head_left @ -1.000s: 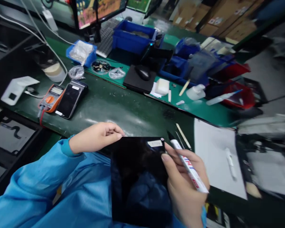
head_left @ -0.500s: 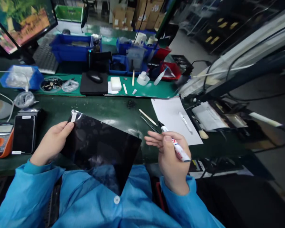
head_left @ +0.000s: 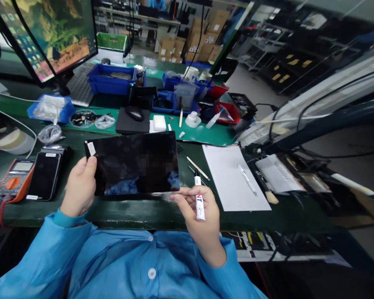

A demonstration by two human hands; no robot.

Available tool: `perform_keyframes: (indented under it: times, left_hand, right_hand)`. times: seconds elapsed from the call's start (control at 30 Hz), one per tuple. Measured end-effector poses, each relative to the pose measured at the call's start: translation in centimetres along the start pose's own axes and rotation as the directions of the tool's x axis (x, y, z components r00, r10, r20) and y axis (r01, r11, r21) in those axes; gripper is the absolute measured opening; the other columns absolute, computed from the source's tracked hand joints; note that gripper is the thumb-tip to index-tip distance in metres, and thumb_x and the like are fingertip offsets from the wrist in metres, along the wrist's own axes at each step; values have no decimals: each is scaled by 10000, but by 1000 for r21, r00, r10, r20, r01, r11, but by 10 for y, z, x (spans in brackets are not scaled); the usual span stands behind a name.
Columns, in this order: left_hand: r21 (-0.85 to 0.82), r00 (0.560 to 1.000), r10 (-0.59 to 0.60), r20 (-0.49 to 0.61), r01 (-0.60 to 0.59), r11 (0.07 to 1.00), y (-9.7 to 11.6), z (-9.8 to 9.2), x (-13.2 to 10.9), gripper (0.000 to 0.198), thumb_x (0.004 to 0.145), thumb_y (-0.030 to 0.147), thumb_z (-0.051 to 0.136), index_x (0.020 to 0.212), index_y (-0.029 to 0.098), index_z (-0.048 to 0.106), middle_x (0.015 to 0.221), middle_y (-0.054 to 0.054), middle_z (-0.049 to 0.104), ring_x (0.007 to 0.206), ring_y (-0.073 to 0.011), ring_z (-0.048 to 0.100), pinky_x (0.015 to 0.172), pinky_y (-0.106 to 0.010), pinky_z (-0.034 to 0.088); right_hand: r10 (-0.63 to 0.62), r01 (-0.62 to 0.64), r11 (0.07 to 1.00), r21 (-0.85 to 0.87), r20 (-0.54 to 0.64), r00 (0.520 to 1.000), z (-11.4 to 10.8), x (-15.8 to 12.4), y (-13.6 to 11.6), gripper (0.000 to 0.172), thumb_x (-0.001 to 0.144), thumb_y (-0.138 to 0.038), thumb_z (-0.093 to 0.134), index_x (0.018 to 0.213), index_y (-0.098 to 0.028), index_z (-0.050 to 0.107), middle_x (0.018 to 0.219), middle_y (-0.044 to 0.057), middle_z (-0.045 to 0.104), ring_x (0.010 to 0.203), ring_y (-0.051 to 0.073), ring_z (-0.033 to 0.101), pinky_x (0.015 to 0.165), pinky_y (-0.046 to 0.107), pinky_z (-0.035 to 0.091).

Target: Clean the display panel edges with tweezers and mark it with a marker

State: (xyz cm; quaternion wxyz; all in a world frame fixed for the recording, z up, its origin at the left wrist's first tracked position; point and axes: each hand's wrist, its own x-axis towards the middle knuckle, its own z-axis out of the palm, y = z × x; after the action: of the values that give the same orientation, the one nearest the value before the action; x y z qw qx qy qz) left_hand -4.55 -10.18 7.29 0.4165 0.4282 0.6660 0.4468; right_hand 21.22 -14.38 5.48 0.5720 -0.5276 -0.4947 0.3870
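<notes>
A black glossy tablet panel [head_left: 134, 162] is held level above the green workbench [head_left: 118, 207], with a small white label at its upper left corner. My left hand [head_left: 79, 186] grips its left edge, thumb on top. My right hand [head_left: 199, 211] holds a white marker pen [head_left: 199, 201] upright, tip up, while its fingertips pinch the panel's lower right corner.
An orange multimeter [head_left: 14, 179] and a black phone [head_left: 45, 174] lie at left. A white sheet [head_left: 233, 176] with a pen on it lies at right, thin sticks beside it. Blue bins [head_left: 112, 81], a mouse on a black pad [head_left: 134, 118], a keyboard and a monitor [head_left: 54, 31] stand behind.
The panel has turned from a tilted diamond pose to level and lifted toward me. My right hand moved left onto its lower right corner, with the marker now upright.
</notes>
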Motion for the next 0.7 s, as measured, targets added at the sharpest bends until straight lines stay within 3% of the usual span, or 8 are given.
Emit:
perform_keyframes:
  times: [0.03, 0.1, 0.23, 0.33, 0.47, 0.57, 0.7]
  left_hand:
    - [-136, 998, -1, -70, -8, 991, -4, 4, 1, 292, 960, 457, 477, 1053, 193, 564, 968, 15, 689, 883, -159, 611, 753, -252, 478]
    - [-256, 982, 73, -173, -116, 960, -12, 10, 2, 336, 909, 507, 553, 975, 179, 586, 923, 1, 680, 855, -163, 609, 774, -259, 478]
    - [-221, 962, 182, -203, -226, 949, -22, 17, 6, 341, 932, 504, 514, 961, 174, 594, 885, -4, 637, 858, -164, 576, 822, -270, 447]
    - [-91, 958, 180, -223, -204, 975, -21, 18, 7, 321, 942, 463, 479, 829, 176, 565, 760, 8, 576, 794, -161, 536, 761, -266, 418]
    - [-49, 965, 177, -195, -190, 981, -21, 21, 9, 313, 930, 444, 472, 809, 170, 565, 801, -11, 602, 796, -167, 531, 757, -279, 407]
    - [-231, 979, 113, -171, -151, 961, -25, 26, 12, 283, 900, 407, 509, 961, 148, 603, 887, -42, 643, 852, -183, 570, 807, -297, 435]
    - [-522, 993, 38, -114, -92, 848, -25, 27, 13, 548, 862, 322, 560, 1371, 145, 459, 896, -42, 665, 820, -177, 620, 803, -302, 484]
  right_hand:
    - [2, -2, 1000, -20, -26, 1000, 1, 2, 0, 300, 787, -284, 784, 880, -220, 506, 776, 17, 744, 662, 174, 739, 638, 278, 603]
    - [-14, 9, 998, -67, -65, 998, 3, 6, 1, 307, 787, -327, 781, 869, -217, 506, 681, -3, 713, 608, 176, 724, 583, 264, 589]
    - [-216, 183, 946, -267, -98, 972, 0, 8, 6, 253, 804, -303, 754, 851, -212, 523, 684, 1, 692, 612, 169, 708, 592, 265, 574]
    - [-464, 430, 838, -336, -25, 886, -2, 5, 10, 223, 791, -180, 749, 852, -211, 537, 743, 1, 683, 641, 147, 690, 621, 262, 570]
    - [-658, 691, 692, -208, 211, 722, -4, 2, 8, 311, 758, 8, 699, 873, -216, 515, 745, -18, 701, 647, 143, 678, 668, 320, 597]
    - [-715, 791, 593, -152, 352, 604, -6, 2, 4, 361, 728, 62, 690, 856, -217, 498, 757, -23, 740, 727, 170, 711, 778, 420, 622]
    - [-733, 830, 543, -127, 410, 543, -13, 3, 7, 363, 699, 69, 697, 833, -203, 496, 764, -13, 759, 750, 177, 737, 795, 409, 644]
